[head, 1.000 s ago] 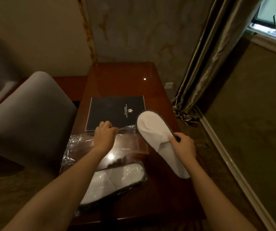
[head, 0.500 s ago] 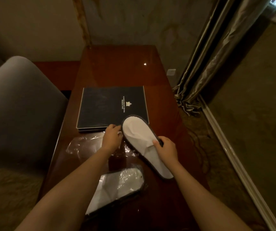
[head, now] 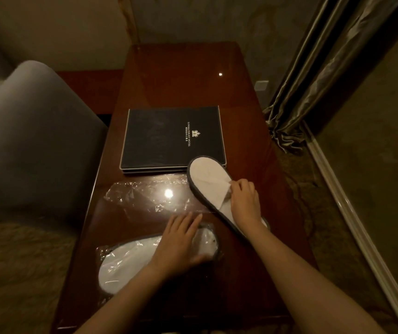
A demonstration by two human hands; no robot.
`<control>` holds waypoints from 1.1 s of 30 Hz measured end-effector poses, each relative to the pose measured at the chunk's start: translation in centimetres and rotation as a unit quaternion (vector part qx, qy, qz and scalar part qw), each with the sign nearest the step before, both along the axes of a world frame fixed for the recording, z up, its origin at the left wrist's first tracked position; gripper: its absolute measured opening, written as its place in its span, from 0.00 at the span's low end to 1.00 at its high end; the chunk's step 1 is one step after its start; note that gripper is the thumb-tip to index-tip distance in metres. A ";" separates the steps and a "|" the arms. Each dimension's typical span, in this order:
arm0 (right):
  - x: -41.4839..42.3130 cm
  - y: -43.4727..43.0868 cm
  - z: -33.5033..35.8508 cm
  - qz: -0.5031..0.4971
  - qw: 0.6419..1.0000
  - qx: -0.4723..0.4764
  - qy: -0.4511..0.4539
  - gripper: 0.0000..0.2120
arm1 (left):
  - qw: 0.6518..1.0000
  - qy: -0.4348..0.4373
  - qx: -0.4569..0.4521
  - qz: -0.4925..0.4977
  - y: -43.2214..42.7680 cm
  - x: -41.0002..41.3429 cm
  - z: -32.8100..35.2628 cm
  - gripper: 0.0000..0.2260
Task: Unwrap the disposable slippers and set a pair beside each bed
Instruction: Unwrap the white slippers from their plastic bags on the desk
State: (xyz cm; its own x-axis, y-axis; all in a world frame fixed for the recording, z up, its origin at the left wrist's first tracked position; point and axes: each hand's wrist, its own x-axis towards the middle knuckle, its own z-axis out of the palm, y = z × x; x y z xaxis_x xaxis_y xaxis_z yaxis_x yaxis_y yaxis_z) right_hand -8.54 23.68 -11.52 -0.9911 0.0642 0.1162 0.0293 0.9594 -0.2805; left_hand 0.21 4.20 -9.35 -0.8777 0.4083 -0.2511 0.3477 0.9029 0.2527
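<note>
Hands (head: 245,201) grip soft slipper (head: 208,182), press crinkly wrapped slipper (head: 125,263).

Black folder (head: 172,137) on my desk (head: 181,75), gold crest on its cover, beside it a line reading roughly "SUNSEA FOREST HOTEL", smaller characters too small to read

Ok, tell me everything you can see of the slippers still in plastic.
The wrapped slippers are white with a dark edge, sealed in clear, crinkled plastic. They lie flat near the front left of the wooden desk, running diagonally. The left hand rests palm-down on the far end. How many the pack holds cannot be told.
</note>
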 end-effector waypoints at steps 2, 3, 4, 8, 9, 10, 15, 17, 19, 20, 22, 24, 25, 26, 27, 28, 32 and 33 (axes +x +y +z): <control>0.0 -0.1 0.1 0.002 1.000 0.000 -0.005 0.16 | 0.999 -0.032 -0.036 -0.009 -0.2 1.1 -0.6 0.49; 0.0 -0.1 0.3 0.002 1.000 -0.004 -0.013 0.17 | 0.998 -0.042 -0.044 -0.008 -0.2 1.4 -0.8 0.50; 0.1 0.0 0.6 0.002 1.000 -0.009 -0.023 0.18 | 0.998 -0.043 -0.050 -0.007 -0.2 1.6 -0.8 0.51; 3.0 -0.3 2.4 -0.013 0.999 -0.044 -0.014 0.22 | 0.999 -0.008 -0.052 0.009 0.1 1.6 -0.8 0.48; 4.3 -0.6 2.8 -0.004 0.999 -0.051 -0.002 0.21 | 0.999 -0.003 -0.049 0.012 0.2 1.6 -0.6 0.47; 5.8 -1.0 3.1 0.015 0.998 -0.061 0.004 0.20 | 0.999 -0.002 -0.046 0.014 0.3 1.6 -0.4 0.47; 11.9 -3.2 3.3 0.142 0.984 -0.091 -0.051 0.21 | 0.999 0.018 -0.007 0.041 0.7 1.9 1.1 0.43; 12.4 -3.4 3.8 0.129 0.982 -0.133 -0.040 0.21 | 0.998 0.037 0.017 0.048 0.8 2.1 2.0 0.42; 12.2 -3.4 4.9 0.120 0.978 -0.170 -0.013 0.18 | 0.995 0.051 0.043 0.069 0.9 2.4 3.0 0.41; 12.0 -3.4 5.5 0.118 0.975 -0.186 -0.004 0.17 | 0.994 0.056 0.055 0.081 0.9 2.5 3.6 0.42; 11.8 -3.4 6.7 0.113 0.969 -0.219 0.010 0.15 | 0.991 0.069 0.070 0.091 0.9 2.6 4.8 0.43; 11.6 -3.3 7.9 0.104 0.961 -0.256 0.009 0.14 | 0.989 0.089 0.080 0.088 0.8 2.7 5.9 0.43; 11.6 -3.3 8.4 0.100 0.956 -0.275 0.005 0.14 | 0.988 0.098 0.085 0.087 0.8 2.7 6.4 0.43; 11.5 -3.2 8.9 0.097 0.952 -0.291 0.003 0.14 | 0.986 0.106 0.090 0.087 0.8 2.7 7.0 0.42; 11.5 -3.1 9.4 0.093 0.947 -0.306 0.004 0.13 | 0.985 0.111 0.097 0.088 0.7 2.8 7.5 0.42; 11.5 -3.0 9.9 0.089 0.942 -0.322 0.009 0.12 | 0.984 0.112 0.107 0.088 0.7 2.8 8.0 0.43; 11.6 -2.6 11.7 0.082 0.936 -0.341 0.019 0.09 | 0.982 0.106 0.122 0.092 0.5 3.1 9.5 0.45; 11.7 -2.6 12.0 0.091 0.945 -0.313 0.028 0.08 | 0.982 0.113 0.120 0.093 0.4 3.2 9.7 0.45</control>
State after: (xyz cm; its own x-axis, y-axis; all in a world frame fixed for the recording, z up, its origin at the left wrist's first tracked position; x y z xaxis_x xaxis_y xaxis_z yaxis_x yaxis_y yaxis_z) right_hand 3.18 21.04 0.47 -0.9859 -0.0330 0.1643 -0.1517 0.5922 -0.7914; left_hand 3.43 4.65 0.31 -0.9647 0.2598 0.0434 0.2550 0.8800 0.4007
